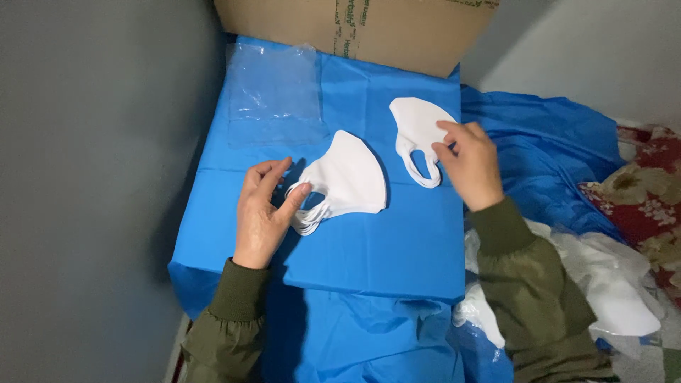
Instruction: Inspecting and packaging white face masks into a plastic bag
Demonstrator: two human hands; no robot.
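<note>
White masks are being handled on the blue sheet (397, 255): the stack of masks (347, 181) is pinched at its ear loops by the left hand (264, 213), a single mask (418, 135) is pressed flat under the right hand (468, 163), and the loose stack could be fanned apart if tugged.

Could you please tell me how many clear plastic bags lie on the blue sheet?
1: the clear plastic bag lies flat at the far left of the blue sheet, near the brown cardboard box. More may be hidden in the white pile at the right.
</note>
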